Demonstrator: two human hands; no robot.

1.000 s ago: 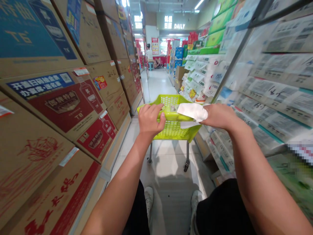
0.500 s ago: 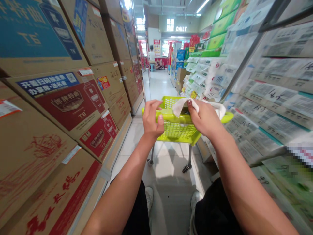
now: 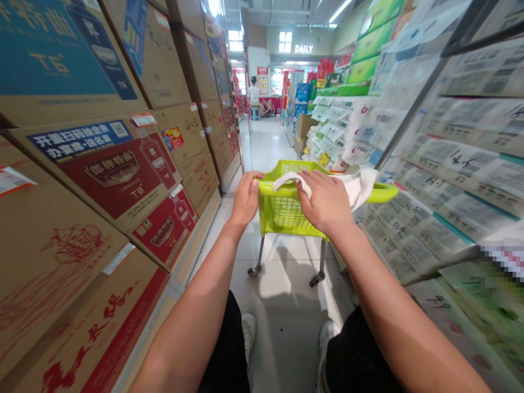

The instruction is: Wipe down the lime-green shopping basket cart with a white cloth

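A yellow-green shopping cart stands in front of me on thin metal legs with casters. My left hand is closed around the left end of its handle. My right hand presses a white cloth onto the middle of the handle, its fingers curled over the top. One fold of the cloth shows left of that hand, and a loose part drapes to the right. The right end of the handle is bare. My hands and the cloth hide part of the basket's inside.
Stacked cardboard cartons line the left side of the aisle. Packs of paper goods are piled on the right, with a slanting metal post beside them. The tiled floor runs ahead to a seated person far off.
My right hand has slid left along the handle with the cloth. My left hand has moved slightly left and closed on the handle's end. The cart has shifted a little to the right.
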